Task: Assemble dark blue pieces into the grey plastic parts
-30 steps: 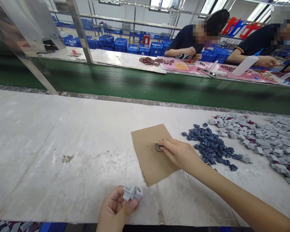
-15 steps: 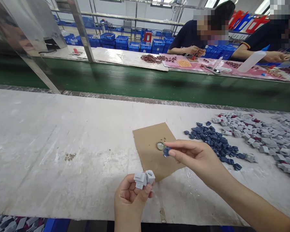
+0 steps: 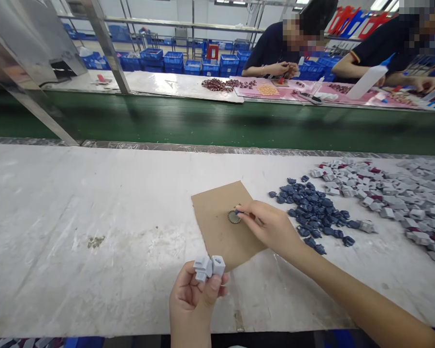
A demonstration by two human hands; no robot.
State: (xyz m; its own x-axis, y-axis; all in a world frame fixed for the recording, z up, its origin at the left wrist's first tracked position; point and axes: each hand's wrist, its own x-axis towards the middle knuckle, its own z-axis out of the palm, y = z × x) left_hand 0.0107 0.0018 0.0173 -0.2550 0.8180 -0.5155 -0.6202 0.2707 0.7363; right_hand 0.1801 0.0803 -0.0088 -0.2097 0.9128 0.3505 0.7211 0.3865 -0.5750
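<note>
My left hand [image 3: 197,295] is closed around a light grey blocky plastic piece [image 3: 203,268], which has a cube-like end with a hole in its top. In my right hand [image 3: 266,220] a small dark blue piece [image 3: 238,211] is pinched between thumb and fingertips, mostly hidden by them. It is over the edge of a bottle cap [image 3: 234,217], which lies hollow side up on a brown cardboard sheet [image 3: 217,239]. To the right of this hand lies a pile of dark blue pieces [image 3: 313,208].
A large heap of light grey pieces [image 3: 387,193] with some dark red ones spreads over the white tabletop [image 3: 94,193] at right. Beyond the table runs a green conveyor belt [image 3: 188,121]. Two people sit across it at a pink-covered bench [image 3: 290,92]. A metal post [image 3: 107,48] stands at left.
My right hand has moved slightly left and down, bringing the blue piece from beside the bottle cap to over its edge. The left hand keeps its grip. The whole view has shifted a little.
</note>
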